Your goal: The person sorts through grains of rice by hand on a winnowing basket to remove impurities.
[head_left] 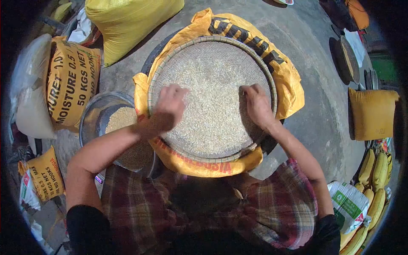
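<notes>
A round woven winnowing tray [154, 85] with a bound rim lies before me, spread with pale grain [214, 110]. My left hand [171, 104] is over the left part of the tray, its fingers bent but smeared by motion. Over the right part is my right hand [258, 105], fingers curled in near the edge of the grain; what they hold, if anything, is hidden. Beneath the tray is an orange woven sack [291, 91] with dark lettering, its edges sticking out all around.
A metal basin [87, 114] of brownish grain stands at the left, partly behind my left forearm. Full sacks, one yellow [127, 21] and one printed orange [76, 85], stand beyond it. At the right are an ochre sack [374, 114], a dark pan [346, 59] and yellow bananas [376, 208].
</notes>
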Demonstrator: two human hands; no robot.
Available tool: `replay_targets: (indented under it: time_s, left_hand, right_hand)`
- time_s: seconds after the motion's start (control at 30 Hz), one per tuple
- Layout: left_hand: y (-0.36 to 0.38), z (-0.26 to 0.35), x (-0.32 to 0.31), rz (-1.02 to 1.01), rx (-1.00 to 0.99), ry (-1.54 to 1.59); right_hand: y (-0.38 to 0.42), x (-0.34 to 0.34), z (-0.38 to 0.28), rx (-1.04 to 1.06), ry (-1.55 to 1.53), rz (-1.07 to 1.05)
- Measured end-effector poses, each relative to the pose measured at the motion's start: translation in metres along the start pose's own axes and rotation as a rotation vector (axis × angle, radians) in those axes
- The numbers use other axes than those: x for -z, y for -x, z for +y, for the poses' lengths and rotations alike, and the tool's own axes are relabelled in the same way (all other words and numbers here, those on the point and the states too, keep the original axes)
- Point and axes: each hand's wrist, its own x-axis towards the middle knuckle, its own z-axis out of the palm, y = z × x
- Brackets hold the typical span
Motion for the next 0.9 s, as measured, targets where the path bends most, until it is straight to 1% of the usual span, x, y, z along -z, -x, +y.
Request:
replay_targets:
  time_s: [0.03, 0.07, 0.1, 0.17, 0.2, 0.23, 0.27, 0.3, 0.33, 0.37, 0.4, 0.43, 0.47, 0.5, 0.53, 0.57, 0.6, 0.63, 0.7, 0.73, 0.8, 0.83, 0.9]
  left_hand:
    - [0.003, 0.004, -0.001, -0.004, 0.027, 0.019]
    - [0.006, 0.01, -0.004, -0.048, -0.006, 0.146]
    - [0.002, 0.012, -0.002, -0.042, -0.002, 0.141]
    - [-0.006, 0.014, 0.004, -0.152, -0.006, 0.347]
    - [-0.024, 0.009, 0.01, -0.229, 0.023, 0.098]
    - [-0.037, -0.002, 0.007, -0.229, 0.022, 0.095]
    - [-0.048, -0.013, 0.002, -0.036, 0.036, -0.002]
    - [-0.055, -0.016, 0.001, 0.159, 0.049, -0.099]
    - [-0.057, -0.016, -0.002, 0.132, 0.122, -0.157]
    - [-0.054, -0.014, -0.003, 0.139, 0.12, -0.162]
    - [-0.045, -0.005, -0.003, -0.063, 0.139, -0.095]
    - [-0.036, 0.003, -0.003, -0.264, 0.158, -0.026]
    - [-0.023, 0.004, -0.016, -0.058, 0.005, 0.064]
    - [-0.026, 0.005, -0.011, -0.057, 0.007, 0.067]
    - [-0.03, 0.007, -0.001, -0.109, 0.086, 0.129]
    - [-0.034, 0.006, 0.005, -0.163, 0.165, 0.188]
    - [-0.046, -0.009, -0.001, -0.105, 0.148, 0.093]
    - [-0.058, -0.022, -0.006, -0.116, 0.156, 0.098]
    - [-0.074, -0.034, -0.015, 0.167, -0.013, 0.047]
    - [-0.073, -0.031, -0.021, 0.166, -0.01, 0.05]
    - [-0.077, -0.024, -0.029, 0.049, 0.025, 0.04]
    - [-0.075, -0.022, -0.029, 0.056, 0.027, 0.039]
    - [-0.065, -0.013, -0.031, -0.075, -0.017, 0.142]
  right_hand:
    - [0.001, 0.001, -0.008, 0.04, 0.042, 0.011]
    - [0.007, 0.002, -0.023, 0.068, -0.01, -0.056]
    - [0.004, -0.001, -0.024, 0.199, -0.063, -0.076]
    - [-0.006, 0.005, -0.026, 0.218, -0.183, -0.088]
    - [-0.015, 0.008, -0.025, 0.127, -0.12, -0.071]
    - [-0.029, 0.01, -0.02, 0.037, -0.054, -0.051]
    - [-0.04, 0.005, -0.01, 0.028, 0.015, 0.054]
    - [-0.044, -0.001, -0.004, 0.031, 0.016, 0.06]
    - [-0.048, -0.006, 0.0, 0.098, 0.179, 0.099]
    - [-0.052, -0.008, 0.005, 0.166, 0.343, 0.137]
    - [-0.049, -0.004, -0.007, 0.204, 0.355, -0.011]
    - [-0.046, -0.012, -0.01, 0.273, 0.23, -0.065]
    - [-0.045, -0.013, -0.01, 0.23, 0.156, -0.136]
    - [-0.046, -0.007, -0.022, 0.182, 0.08, -0.207]
    - [-0.051, -0.007, -0.02, 0.176, 0.076, -0.214]
    - [-0.065, -0.008, -0.015, 0.151, 0.108, -0.168]
    - [-0.079, -0.009, -0.011, 0.128, 0.141, -0.123]
    - [-0.087, -0.012, -0.009, 0.218, 0.141, 0.011]
    - [-0.101, -0.015, -0.011, 0.353, 0.154, 0.095]
    - [-0.1, -0.019, -0.012, 0.352, 0.154, 0.089]
    - [-0.101, -0.023, -0.017, 0.494, 0.264, -0.024]
    - [-0.099, -0.02, -0.019, 0.501, 0.267, -0.024]
    - [-0.083, -0.012, -0.023, 0.408, 0.288, -0.234]
